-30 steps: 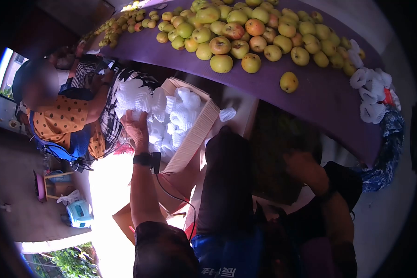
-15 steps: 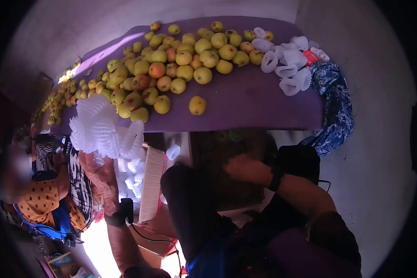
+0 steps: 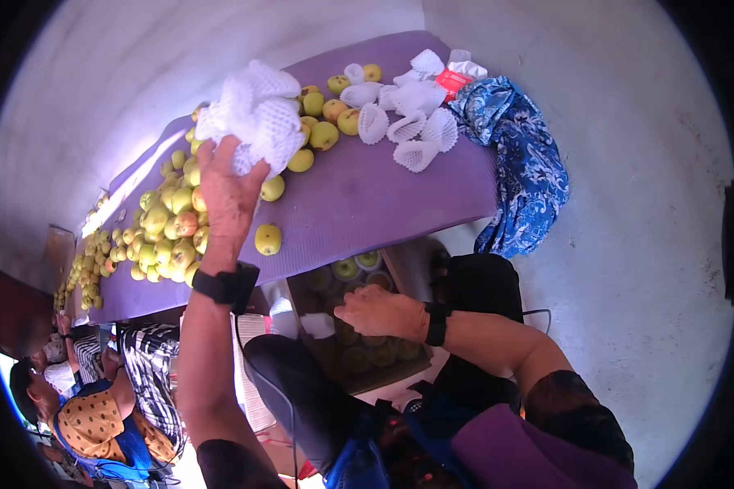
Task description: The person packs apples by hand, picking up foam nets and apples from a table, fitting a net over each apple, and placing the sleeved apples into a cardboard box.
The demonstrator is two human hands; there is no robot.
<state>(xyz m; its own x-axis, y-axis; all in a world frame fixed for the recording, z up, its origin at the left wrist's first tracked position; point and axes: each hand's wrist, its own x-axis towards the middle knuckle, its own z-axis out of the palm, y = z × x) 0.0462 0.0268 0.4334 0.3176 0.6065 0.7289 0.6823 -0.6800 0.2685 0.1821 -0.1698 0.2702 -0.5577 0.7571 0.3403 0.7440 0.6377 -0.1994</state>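
My left hand [image 3: 230, 191] is closed around a bunch of white foam fruit nets [image 3: 257, 114], held up over the purple table. Yellow-green apples [image 3: 171, 216], some blushed red, lie heaped beneath and beside it. A single apple [image 3: 267, 240] rests apart near the table edge. Below the table, my right hand [image 3: 383, 314] hovers over a cardboard box [image 3: 412, 373] with its fingers curled together; whatever they may pinch is hidden. Several apples [image 3: 355, 359] sit in rows inside that box. A white piece [image 3: 316, 326], seemingly foam, is close to my right fingertips.
More foam nets [image 3: 416, 98] lie at the table's right end, by a red-and-white packet [image 3: 451, 83] and a blue patterned cloth [image 3: 518, 171] hanging over the edge. A person in a spotted orange top [image 3: 94, 420] sits at lower left. The purple tabletop [image 3: 367, 196] extends leftward.
My left hand has lifted the foam nets from beside the carton up over the apples. My right hand remains over the box. The view has turned, shifting the table leftward.
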